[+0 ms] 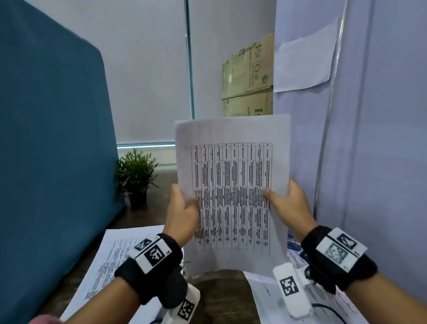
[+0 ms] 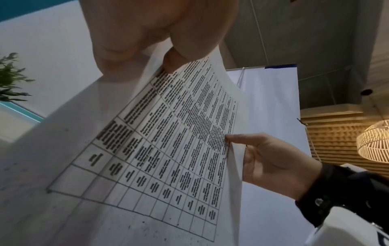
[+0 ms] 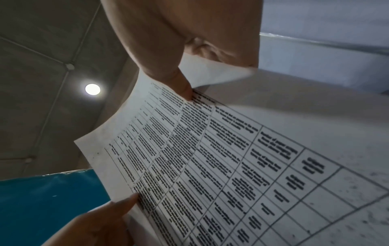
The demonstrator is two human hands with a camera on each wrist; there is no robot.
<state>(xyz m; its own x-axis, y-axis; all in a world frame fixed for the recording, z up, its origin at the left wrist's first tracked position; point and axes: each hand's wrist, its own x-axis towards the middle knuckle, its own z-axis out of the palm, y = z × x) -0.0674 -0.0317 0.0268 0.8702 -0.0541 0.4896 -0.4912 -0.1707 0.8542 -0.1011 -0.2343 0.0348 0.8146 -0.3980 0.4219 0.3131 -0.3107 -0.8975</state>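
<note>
A white sheet of paper [image 1: 233,160] printed with a table of text is held upright in front of me, above the desk. My left hand [image 1: 183,211] pinches its left edge, thumb on the printed face and fingers behind. My right hand [image 1: 288,204] pinches the right edge the same way. In the left wrist view the printed sheet [image 2: 168,149] fills the middle, with my left hand [image 2: 168,41] above it and the right hand [image 2: 273,159] at its far edge. The right wrist view shows the sheet [image 3: 231,158], my right hand [image 3: 179,58] and the left hand [image 3: 105,221].
More printed sheets [image 1: 107,264] lie on the dark wooden desk [image 1: 219,303], left and right of my wrists. A teal partition [image 1: 38,151] stands at the left, a small potted plant [image 1: 136,176] behind it. Cardboard boxes [image 1: 249,78] and a white panel [image 1: 384,121] stand at the right.
</note>
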